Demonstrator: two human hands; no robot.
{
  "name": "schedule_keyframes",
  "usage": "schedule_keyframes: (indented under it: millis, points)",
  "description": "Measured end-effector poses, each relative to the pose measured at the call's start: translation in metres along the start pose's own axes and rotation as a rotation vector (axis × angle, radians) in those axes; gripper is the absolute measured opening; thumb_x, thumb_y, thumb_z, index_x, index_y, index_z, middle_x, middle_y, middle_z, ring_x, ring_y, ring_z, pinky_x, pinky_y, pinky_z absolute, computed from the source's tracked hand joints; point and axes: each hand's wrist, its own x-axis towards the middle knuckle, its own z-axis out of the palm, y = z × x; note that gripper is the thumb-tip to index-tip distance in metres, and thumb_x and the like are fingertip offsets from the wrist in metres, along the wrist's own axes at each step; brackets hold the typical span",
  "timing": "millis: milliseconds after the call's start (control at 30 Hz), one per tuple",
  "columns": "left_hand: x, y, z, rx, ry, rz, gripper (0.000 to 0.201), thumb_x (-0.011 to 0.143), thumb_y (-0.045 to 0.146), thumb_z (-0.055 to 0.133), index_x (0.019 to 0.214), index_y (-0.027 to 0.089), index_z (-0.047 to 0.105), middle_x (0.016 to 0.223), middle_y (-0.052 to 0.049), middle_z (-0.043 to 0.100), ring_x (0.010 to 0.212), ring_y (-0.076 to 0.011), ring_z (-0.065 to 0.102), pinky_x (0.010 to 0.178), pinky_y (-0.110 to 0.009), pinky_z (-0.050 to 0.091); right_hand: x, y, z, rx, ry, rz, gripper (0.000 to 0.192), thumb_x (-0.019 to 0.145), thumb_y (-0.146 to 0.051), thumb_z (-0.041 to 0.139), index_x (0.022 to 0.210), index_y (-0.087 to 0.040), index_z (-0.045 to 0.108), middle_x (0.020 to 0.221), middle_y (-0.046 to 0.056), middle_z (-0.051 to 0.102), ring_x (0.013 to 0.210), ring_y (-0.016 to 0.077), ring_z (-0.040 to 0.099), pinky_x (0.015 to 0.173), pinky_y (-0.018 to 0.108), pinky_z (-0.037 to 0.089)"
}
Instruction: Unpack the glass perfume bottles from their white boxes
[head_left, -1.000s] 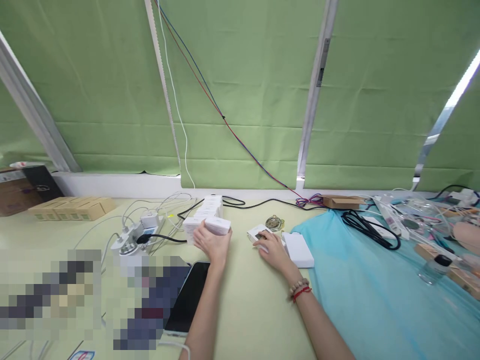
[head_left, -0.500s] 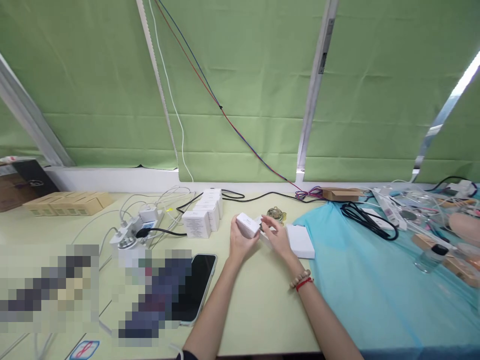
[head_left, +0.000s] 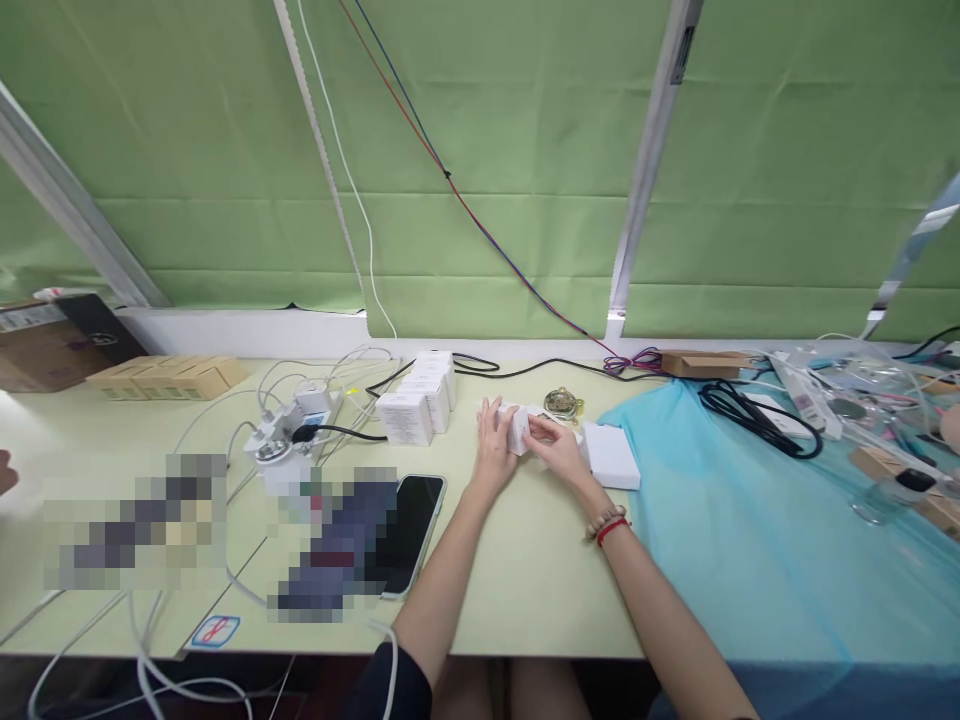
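Since a second ago, the left hand (head_left: 493, 448) has carried a small white box (head_left: 519, 430) away from the row of white boxes (head_left: 420, 396) to the middle of the frame, where the right hand (head_left: 557, 452) has come to meet it. Both grips are closed on the box, held just above the pale green surface (head_left: 517, 570). A flat white box (head_left: 611, 456) lies just right of the hands, a black phone (head_left: 411, 530) lower left

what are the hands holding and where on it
A small white box, held between both hands: left hand on its left end, right hand on its right side.
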Motion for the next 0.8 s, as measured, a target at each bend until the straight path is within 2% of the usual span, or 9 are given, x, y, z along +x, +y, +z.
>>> schedule_keyframes:
  millis: [167, 467, 800]
  points:
    - [0.000, -0.001, 0.002, 0.005, 0.082, 0.039, 0.047, 0.076, 0.020, 0.052, 0.122, 0.017, 0.041, 0.131, -0.017, 0.041, 0.136, -0.0292, 0.023, 0.106, -0.050, 0.028, -0.005, 0.001, 0.004, -0.065, -0.040, -0.010, 0.047, 0.062, -0.031, 0.068, 0.106, -0.016, 0.066, 0.094, 0.007, 0.069, 0.072, 0.0165, 0.066, 0.069, 0.033, 0.058]
    - [0.002, 0.004, 0.007, 0.062, 0.103, -0.012, 0.049, 0.074, 0.022, 0.053, 0.122, 0.017, 0.044, 0.130, -0.015, 0.045, 0.134, -0.0298, 0.027, 0.105, -0.047, 0.028, -0.002, 0.002, -0.001, -0.166, -0.078, -0.092, 0.042, 0.067, -0.029, 0.064, 0.108, -0.021, 0.064, 0.100, 0.005, 0.066, 0.078, 0.0151, 0.064, 0.069, 0.030, 0.058]
    - [0.001, 0.008, 0.005, 0.097, 0.100, -0.044, 0.048, 0.074, 0.026, 0.055, 0.120, 0.018, 0.049, 0.130, -0.014, 0.046, 0.133, -0.0288, 0.029, 0.102, -0.041, 0.028, -0.005, -0.001, -0.004, -0.259, -0.081, -0.082, 0.043, 0.071, -0.030, 0.061, 0.112, -0.020, 0.062, 0.109, 0.006, 0.063, 0.081, 0.0152, 0.065, 0.077, 0.031, 0.054]
